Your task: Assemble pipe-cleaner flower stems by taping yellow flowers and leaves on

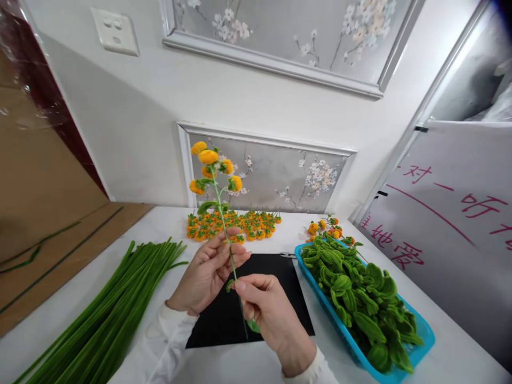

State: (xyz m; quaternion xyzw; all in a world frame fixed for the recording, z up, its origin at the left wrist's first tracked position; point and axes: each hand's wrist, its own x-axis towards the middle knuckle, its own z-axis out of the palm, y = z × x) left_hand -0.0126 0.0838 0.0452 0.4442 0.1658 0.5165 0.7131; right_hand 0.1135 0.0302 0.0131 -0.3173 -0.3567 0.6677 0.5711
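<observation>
My left hand pinches the green stem of a pipe-cleaner flower sprig that stands upright with several yellow-orange buds at its top. My right hand is closed lower on the same stem, its thumb and forefinger pressing a small green leaf piece against it; another green bit shows under its fingers. Both hands hover over a black mat on the white table.
A bundle of green pipe cleaners lies at the left. A blue tray of green leaf shapes sits at the right. Several orange buds lie at the back by the wall, a few more near the tray. A whiteboard leans at the right.
</observation>
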